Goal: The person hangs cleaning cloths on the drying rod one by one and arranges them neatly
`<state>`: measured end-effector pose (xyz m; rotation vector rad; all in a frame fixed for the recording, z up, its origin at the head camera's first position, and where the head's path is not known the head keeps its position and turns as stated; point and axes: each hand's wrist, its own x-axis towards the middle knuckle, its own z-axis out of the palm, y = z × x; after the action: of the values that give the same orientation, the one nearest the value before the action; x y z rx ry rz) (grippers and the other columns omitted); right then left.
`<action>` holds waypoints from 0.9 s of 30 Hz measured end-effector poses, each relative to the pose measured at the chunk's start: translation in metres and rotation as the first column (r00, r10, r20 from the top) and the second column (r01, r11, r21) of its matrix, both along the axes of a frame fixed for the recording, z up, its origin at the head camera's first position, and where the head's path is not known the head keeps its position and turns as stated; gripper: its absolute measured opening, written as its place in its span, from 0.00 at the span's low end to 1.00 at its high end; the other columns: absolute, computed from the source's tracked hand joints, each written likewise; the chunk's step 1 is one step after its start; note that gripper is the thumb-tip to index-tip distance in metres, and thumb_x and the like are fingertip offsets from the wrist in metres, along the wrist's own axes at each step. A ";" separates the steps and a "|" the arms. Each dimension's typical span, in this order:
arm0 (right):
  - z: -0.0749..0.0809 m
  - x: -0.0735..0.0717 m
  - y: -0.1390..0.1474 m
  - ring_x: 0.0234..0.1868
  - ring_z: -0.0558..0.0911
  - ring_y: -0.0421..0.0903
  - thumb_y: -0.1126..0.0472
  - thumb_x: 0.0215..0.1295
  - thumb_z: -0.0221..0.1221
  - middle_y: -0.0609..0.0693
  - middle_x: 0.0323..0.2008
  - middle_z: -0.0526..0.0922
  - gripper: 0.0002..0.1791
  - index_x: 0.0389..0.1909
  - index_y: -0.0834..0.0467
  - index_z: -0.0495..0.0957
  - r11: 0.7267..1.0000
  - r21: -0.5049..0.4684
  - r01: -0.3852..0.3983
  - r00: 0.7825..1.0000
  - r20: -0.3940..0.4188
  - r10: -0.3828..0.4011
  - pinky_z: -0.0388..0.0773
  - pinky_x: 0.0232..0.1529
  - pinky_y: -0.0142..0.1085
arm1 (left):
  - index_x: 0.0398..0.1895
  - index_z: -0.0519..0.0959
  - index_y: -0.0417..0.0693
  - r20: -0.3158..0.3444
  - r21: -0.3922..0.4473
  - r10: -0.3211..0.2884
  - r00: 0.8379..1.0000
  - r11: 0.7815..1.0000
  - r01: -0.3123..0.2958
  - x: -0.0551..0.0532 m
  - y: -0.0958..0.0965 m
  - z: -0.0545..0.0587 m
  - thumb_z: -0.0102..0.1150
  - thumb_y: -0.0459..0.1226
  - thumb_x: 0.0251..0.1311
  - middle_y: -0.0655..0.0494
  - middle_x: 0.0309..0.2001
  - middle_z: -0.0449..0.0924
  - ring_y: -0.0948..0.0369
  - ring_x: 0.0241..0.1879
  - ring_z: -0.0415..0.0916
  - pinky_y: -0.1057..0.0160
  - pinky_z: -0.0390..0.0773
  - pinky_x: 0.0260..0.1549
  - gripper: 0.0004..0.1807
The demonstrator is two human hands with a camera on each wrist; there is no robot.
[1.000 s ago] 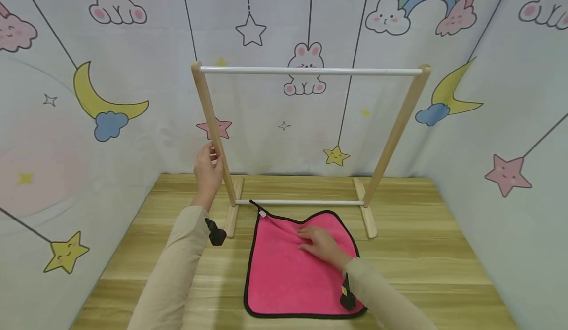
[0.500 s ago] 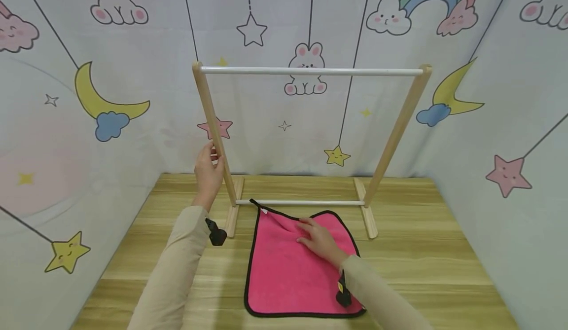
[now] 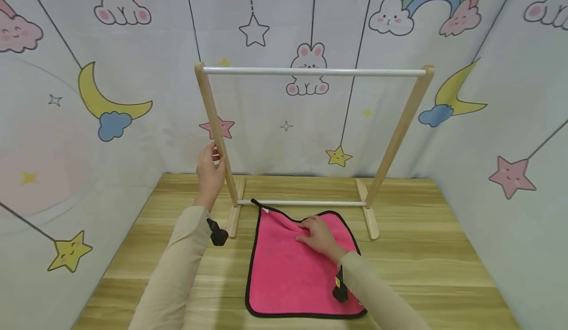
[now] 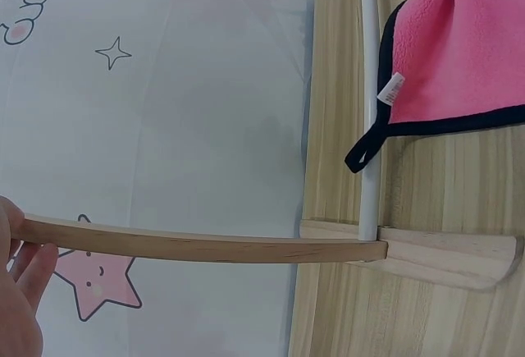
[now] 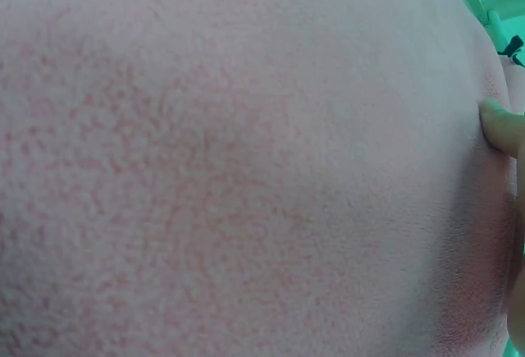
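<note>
A wooden rack (image 3: 401,131) with white upper and lower rods stands at the back of the table. My left hand (image 3: 210,174) grips its left post partway up; in the left wrist view the fingers (image 4: 34,279) lie around the post's end of view. In front of the rack a pink towel (image 3: 284,275) with black edging lies spread out, its hanging loop (image 4: 366,148) touching the lower rod. My right hand (image 3: 320,236) holds the towel near its far edge, fingers bent over the edge and thumb on the near side. Towel fabric fills most of the right wrist view.
The wood-grain table (image 3: 426,251) carries the rack's two feet, the right foot (image 3: 367,211) standing beyond the towel. Pale printed cloth walls (image 3: 168,34) with moons, stars and rabbits enclose the table at the back and both sides.
My right hand has slid a little towards the towel's far edge, and its fingers have bent over that edge. The left hand keeps its place on the post.
</note>
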<state>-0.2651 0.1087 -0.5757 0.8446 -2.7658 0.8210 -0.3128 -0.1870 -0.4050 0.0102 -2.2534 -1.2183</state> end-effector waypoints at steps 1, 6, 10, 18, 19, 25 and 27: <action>0.000 0.000 0.000 0.44 0.76 0.48 0.52 0.49 0.67 0.50 0.37 0.83 0.19 0.41 0.59 0.82 1.000 0.004 -0.007 1.000 -0.010 0.007 0.75 0.46 0.42 | 0.58 0.66 0.37 0.000 0.000 0.001 1.000 1.000 -0.001 0.000 0.000 0.000 0.51 0.30 0.61 0.39 0.46 0.72 0.49 0.44 0.74 0.54 0.81 0.41 0.21; 0.001 0.000 0.003 0.42 0.79 0.46 0.53 0.50 0.66 0.51 0.40 0.82 0.21 0.45 0.60 0.80 0.999 -0.039 -0.029 0.998 0.061 0.032 0.78 0.42 0.39 | 0.58 0.67 0.37 -0.013 -0.007 0.012 1.000 1.000 -0.012 -0.001 0.000 -0.001 0.52 0.29 0.60 0.39 0.46 0.72 0.49 0.44 0.75 0.54 0.81 0.40 0.21; -0.002 0.004 0.006 0.44 0.79 0.47 0.56 0.50 0.67 0.53 0.45 0.79 0.27 0.52 0.61 0.75 0.992 -0.128 -0.015 0.994 0.104 0.028 0.79 0.43 0.40 | 0.58 0.67 0.37 -0.012 -0.008 0.017 1.000 1.000 -0.017 -0.001 0.000 -0.001 0.52 0.29 0.60 0.39 0.45 0.72 0.49 0.44 0.75 0.54 0.81 0.41 0.21; -0.009 0.009 0.006 0.42 0.79 0.44 0.56 0.49 0.67 0.48 0.41 0.80 0.19 0.43 0.56 0.79 0.987 -0.158 0.025 0.999 0.039 -0.019 0.78 0.41 0.38 | 0.58 0.67 0.36 -0.016 0.004 0.015 1.000 1.000 -0.015 0.000 0.001 -0.001 0.51 0.29 0.60 0.38 0.46 0.72 0.48 0.44 0.74 0.53 0.81 0.41 0.21; -0.009 0.009 0.005 0.41 0.80 0.44 0.56 0.49 0.67 0.48 0.40 0.81 0.17 0.42 0.55 0.80 0.987 -0.157 0.033 0.998 0.049 -0.026 0.78 0.41 0.38 | 0.58 0.67 0.36 -0.016 0.006 0.014 1.000 1.000 -0.014 0.000 0.001 -0.001 0.51 0.29 0.60 0.38 0.46 0.72 0.48 0.44 0.74 0.53 0.81 0.41 0.21; -0.007 0.012 0.004 0.40 0.80 0.46 0.57 0.51 0.66 0.49 0.38 0.82 0.15 0.40 0.56 0.80 0.985 -0.154 0.072 0.995 0.086 -0.060 0.79 0.39 0.38 | 0.59 0.66 0.36 -0.014 0.008 0.000 1.000 1.000 0.000 0.000 0.001 0.000 0.51 0.29 0.61 0.38 0.47 0.71 0.48 0.45 0.74 0.54 0.81 0.41 0.22; -0.006 0.013 0.004 0.40 0.80 0.46 0.58 0.51 0.66 0.50 0.37 0.82 0.14 0.40 0.57 0.80 0.983 -0.164 0.077 0.994 0.086 -0.063 0.79 0.39 0.38 | 0.59 0.66 0.36 -0.016 0.003 0.001 1.000 1.000 -0.001 -0.001 0.001 -0.001 0.51 0.29 0.61 0.39 0.47 0.71 0.49 0.45 0.74 0.54 0.81 0.41 0.22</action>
<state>-0.2522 0.1129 -0.5820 0.6948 -2.7282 1.0785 -0.3135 -0.1862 -0.4061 0.0023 -2.2381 -1.2171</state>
